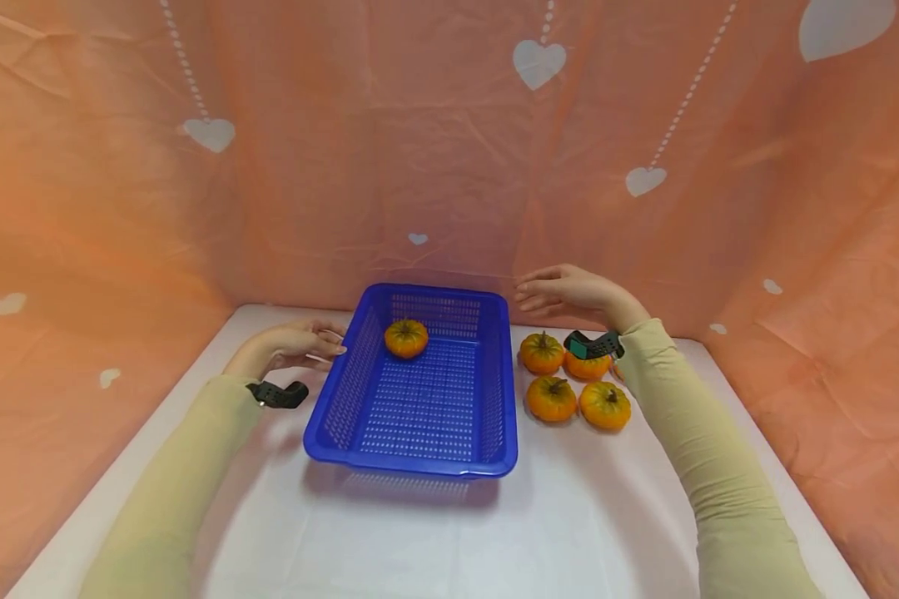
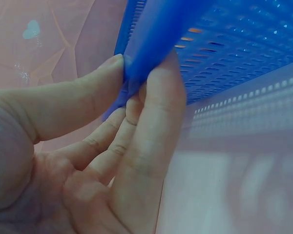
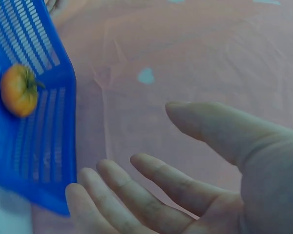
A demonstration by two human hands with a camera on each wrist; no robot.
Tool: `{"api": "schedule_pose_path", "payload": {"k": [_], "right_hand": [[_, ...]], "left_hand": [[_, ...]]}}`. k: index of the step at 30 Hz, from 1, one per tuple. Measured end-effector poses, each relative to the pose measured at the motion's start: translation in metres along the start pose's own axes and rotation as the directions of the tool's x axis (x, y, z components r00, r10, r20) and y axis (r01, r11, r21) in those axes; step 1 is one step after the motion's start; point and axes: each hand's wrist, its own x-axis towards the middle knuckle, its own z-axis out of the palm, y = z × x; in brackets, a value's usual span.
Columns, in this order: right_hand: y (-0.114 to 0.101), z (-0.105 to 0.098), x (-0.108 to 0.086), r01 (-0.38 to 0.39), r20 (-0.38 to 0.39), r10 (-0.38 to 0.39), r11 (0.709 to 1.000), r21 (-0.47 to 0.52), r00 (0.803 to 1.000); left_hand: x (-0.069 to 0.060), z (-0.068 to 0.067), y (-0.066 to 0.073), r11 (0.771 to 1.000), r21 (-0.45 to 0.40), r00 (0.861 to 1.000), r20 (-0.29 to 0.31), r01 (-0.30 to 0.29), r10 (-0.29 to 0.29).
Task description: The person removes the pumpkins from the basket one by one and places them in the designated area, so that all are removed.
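A blue plastic basket (image 1: 419,463) with perforated walls stands mid-table, holding one small orange pumpkin (image 1: 406,339) near its far left corner. On the left side, my left hand (image 1: 295,345) grips the basket's rim; the left wrist view shows the thumb and index finger (image 2: 158,112) pinching that rim (image 2: 156,44). My right hand (image 1: 569,291) hovers past the basket's far right corner, holding nothing. Its fingers are spread and slightly bent in the right wrist view, apart from the basket (image 3: 63,73). The pumpkin (image 3: 19,90) inside shows there too.
Several more small pumpkins (image 1: 551,398) sit on the white table (image 1: 569,532) to the right of the basket, partly under the right wrist's black band (image 1: 593,344). An orange cloth with white hearts (image 1: 539,64) hangs behind and at both sides.
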Motion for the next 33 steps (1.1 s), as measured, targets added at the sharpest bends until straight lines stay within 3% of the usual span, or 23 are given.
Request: {"api": "schedule_pose_path", "payload": {"k": [8,13,24,33], "right_hand": [[0.000,0.034,0.039,-0.017,0.092,-0.001,0.980,0.199,0.996],[0.003,0.049,0.056,-0.033,0.089,0.008,0.961,0.276,0.996],[0.008,0.077,0.091,-0.073,0.056,0.058,0.940,0.334,0.997],[0.020,0.097,0.115,-0.170,0.043,0.165,0.941,0.291,0.985]], "left_hand": [[0.006,0.001,-0.001,1.000,0.002,1.000,0.015,0.006,-0.006],[0.006,0.003,0.000,1.000,-0.006,1.000,0.012,0.000,0.000],[0.004,0.001,0.001,1.000,-0.018,1.000,0.003,0.010,-0.010],[0.003,0.000,0.000,1.000,-0.026,1.000,0.008,0.007,-0.007]]}}
